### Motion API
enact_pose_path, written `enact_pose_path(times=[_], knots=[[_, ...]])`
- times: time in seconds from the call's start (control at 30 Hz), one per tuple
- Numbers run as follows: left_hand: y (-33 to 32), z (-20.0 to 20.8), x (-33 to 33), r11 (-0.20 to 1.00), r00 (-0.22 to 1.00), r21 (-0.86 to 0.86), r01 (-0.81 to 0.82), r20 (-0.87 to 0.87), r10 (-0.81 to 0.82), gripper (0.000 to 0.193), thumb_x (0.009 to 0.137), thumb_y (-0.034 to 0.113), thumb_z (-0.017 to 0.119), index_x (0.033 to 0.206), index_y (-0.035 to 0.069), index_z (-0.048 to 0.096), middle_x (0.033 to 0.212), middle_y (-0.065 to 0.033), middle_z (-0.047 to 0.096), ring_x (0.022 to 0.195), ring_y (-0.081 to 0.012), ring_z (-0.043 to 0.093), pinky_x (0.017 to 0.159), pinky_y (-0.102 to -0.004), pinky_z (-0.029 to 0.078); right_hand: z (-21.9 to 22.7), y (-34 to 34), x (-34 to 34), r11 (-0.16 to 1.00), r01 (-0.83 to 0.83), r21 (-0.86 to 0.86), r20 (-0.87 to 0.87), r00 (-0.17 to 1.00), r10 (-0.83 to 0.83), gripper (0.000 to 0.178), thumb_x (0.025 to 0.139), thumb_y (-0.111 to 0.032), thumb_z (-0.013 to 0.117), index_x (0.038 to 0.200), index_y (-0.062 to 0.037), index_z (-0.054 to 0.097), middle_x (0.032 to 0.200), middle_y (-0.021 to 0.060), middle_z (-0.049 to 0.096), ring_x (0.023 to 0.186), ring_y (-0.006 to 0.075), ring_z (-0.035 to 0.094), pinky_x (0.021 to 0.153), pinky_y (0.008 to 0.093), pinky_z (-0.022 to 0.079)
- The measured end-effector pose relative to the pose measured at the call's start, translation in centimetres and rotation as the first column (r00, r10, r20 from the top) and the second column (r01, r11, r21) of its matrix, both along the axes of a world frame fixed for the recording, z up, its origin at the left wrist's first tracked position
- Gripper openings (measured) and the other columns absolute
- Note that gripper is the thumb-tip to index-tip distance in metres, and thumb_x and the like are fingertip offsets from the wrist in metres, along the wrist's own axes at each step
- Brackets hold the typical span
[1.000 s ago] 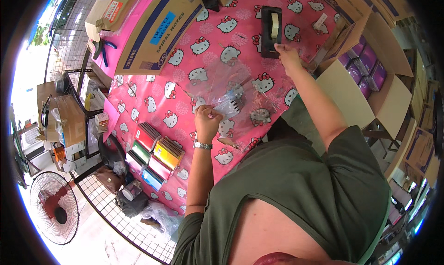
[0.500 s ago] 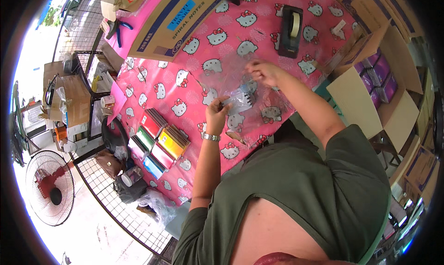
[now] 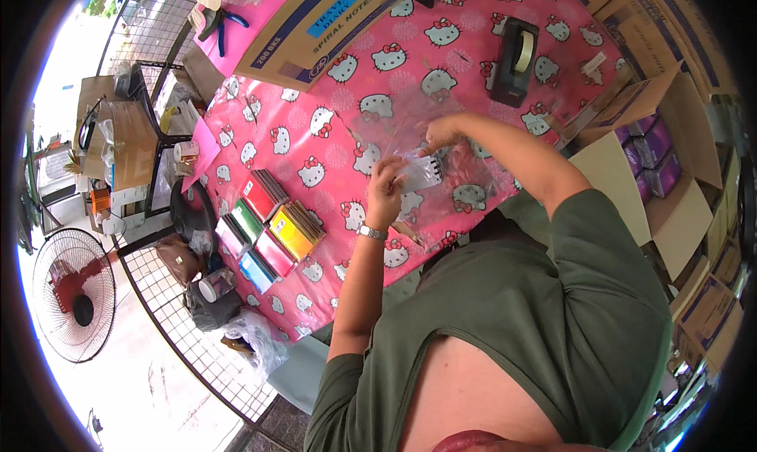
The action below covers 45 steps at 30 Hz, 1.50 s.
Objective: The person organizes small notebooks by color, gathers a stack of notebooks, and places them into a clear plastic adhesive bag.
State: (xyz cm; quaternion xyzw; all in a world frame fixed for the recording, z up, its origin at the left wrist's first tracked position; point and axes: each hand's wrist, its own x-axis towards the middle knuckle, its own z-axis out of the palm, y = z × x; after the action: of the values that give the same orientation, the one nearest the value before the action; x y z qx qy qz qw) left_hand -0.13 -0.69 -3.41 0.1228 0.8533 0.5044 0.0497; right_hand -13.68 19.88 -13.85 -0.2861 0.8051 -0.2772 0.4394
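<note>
Head view: a pink, cat-patterned desk (image 3: 441, 50) bears a long brown cardboard carton (image 3: 331, 34), 2 rows of coloured spiral notebooks (image 3: 290, 233) and a black tape dispenser (image 3: 509, 78). Bent, the right hand (image 3: 443, 131) hovers near the left hand (image 3: 386, 181), right grip unclear; the left grip pinches a small, plastic-wrapped white spiral notebook (image 3: 423, 174).

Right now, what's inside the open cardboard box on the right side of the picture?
Several shiny purple packs sit close together inside the open cardboard box. Whatever lies beneath them is covered, and I can't tell what the packs contain.
</note>
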Motion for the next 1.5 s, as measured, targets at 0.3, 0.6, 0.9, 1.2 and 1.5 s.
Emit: enact_pose_path(times=[0.3,0.6,0.9,1.2,1.5], knots=[[-8.7,-0.2,3.1,0.984,0.966,0.133,-0.116,0.246,0.081,0.035,0.073,-0.013,0.045,0.087,0.002,0.074,0.14,-0.0137,0.043,0.129,-0.0262,0.042,0.104,-0.0355,0.036,11.6,-5.8,11.7,0.967,-0.13,-0.221,-0.875,0.465,-0.138,0.068,0.066,-0.03,0.078,0.126,-0.0088,0.052,0.105,0.0106,0.056,0.102,0.0286,0.055,0.088,0.0387,0.045],[-4.6,-1.2,7.3,0.713,0.867,0.602,-0.359,0.498,0.016,0.047,0.083,-0.003,0.061,0.127,-0.003,0.043,0.121,-0.0087,0.057,0.108,-0.0187,0.056,0.092,-0.0304,0.045,15.8,-0.1,11.7,0.844,0.211,-0.493,-0.18,0.924,-0.336,0.09,0.064,-0.014,0.079,0.141,-0.014,0.033,0.121,0.0121,0.044,0.114,0.0291,0.051,0.093,0.0411,0.045],[-3.7,1.5,2.2,0.909,0.902,0.35,-0.225,0.428,0.059,0.056,0.088,0.008,0.062,0.137,-0.001,0.037,0.129,-0.0111,0.052,0.111,-0.0227,0.055,0.092,-0.0324,0.047,14.1,-0.8,12.3,0.787,0.392,-0.476,-0.285,0.778,-0.56,0.068,0.076,-0.033,0.074,0.132,-0.0054,0.048,0.12,0.0156,0.049,0.106,0.0303,0.056,0.088,0.0398,0.046],[-7.1,3.4,0.2,0.814,0.823,0.501,-0.293,0.565,-0.051,0.045,0.089,0.011,0.051,0.132,-0.003,0.046,0.131,-0.011,0.052,0.121,-0.0213,0.047,0.104,-0.0355,0.036,13.0,1.9,8.4,0.731,0.429,-0.53,0.035,0.873,-0.487,0.041,0.084,-0.014,0.065,0.124,-0.0087,0.058,0.103,0.0074,0.058,0.086,0.0162,0.058,0.077,0.0335,0.048],[-5.9,-1.9,-2.3,0.831,0.761,0.524,-0.189,0.613,-0.214,0.033,0.075,0.003,0.066,0.108,0.004,0.067,0.108,-0.0045,0.064,0.108,-0.0182,0.054,0.088,-0.0332,0.044,11.4,-2.4,6.6,0.845,0.226,-0.484,-0.039,0.959,-0.279,0.027,0.076,-0.016,0.07,0.101,-0.0076,0.069,0.094,0.0078,0.064,0.084,0.0214,0.061,0.076,0.0345,0.048]])
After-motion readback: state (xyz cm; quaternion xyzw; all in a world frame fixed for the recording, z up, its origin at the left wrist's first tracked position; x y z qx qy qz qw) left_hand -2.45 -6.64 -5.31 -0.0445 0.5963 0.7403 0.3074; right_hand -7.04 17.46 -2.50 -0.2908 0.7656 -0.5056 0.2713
